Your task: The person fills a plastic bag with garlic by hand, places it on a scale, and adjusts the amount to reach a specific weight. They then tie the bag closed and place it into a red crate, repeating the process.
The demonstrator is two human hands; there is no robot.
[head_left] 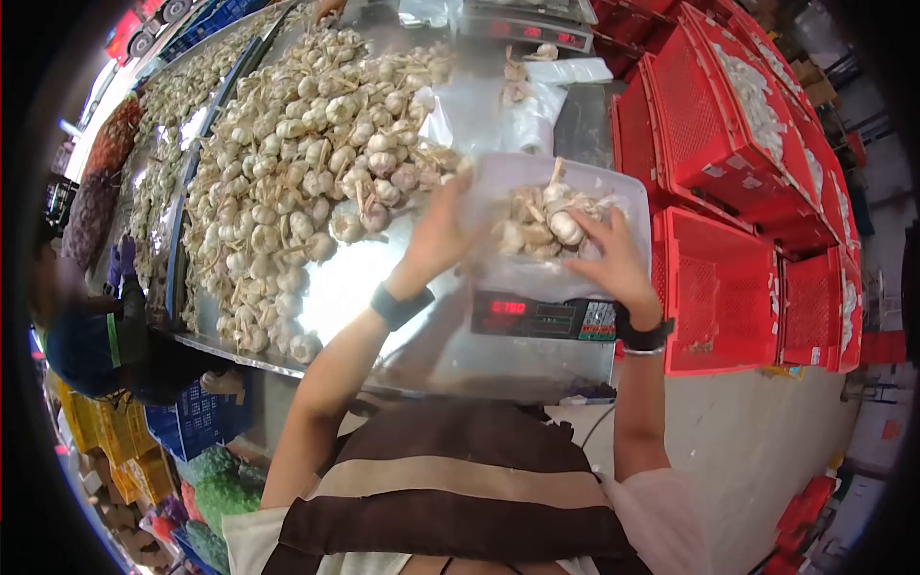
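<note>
A clear plastic bag (pixel 575 182) sits on the platform of a scale (pixel 537 359) at the near end of the bench (pixel 331 287). It holds a small clump of garlic bulbs (pixel 541 225). They are off-white with a pinkish tinge, papery-skinned, and some carry dry, cut stalks that stick upward.

The left hand (pixel 439 235) is at the bag's left edge, seen from the back. Its fingers are hidden against the plastic, so I cannot tell whether its grip is closed on the bag. The right hand (pixel 618 261) lies on the right side of the clump, its grip wide, fingers spread and fingertips touching the bulbs. Each wrist wears a black band.

The scale's front panel shows a red lit display (pixel 508 308). The digits are too blurred to read with certainty, and the keypad beside them is illegible.

Just left of the bag, a large heap of loose garlic (pixel 307 163) covers the bench. A second scale (pixel 525 29) with red digits stands at the far end. Red crates (pixel 719 287) are stacked to the right, some holding white contents.
</note>
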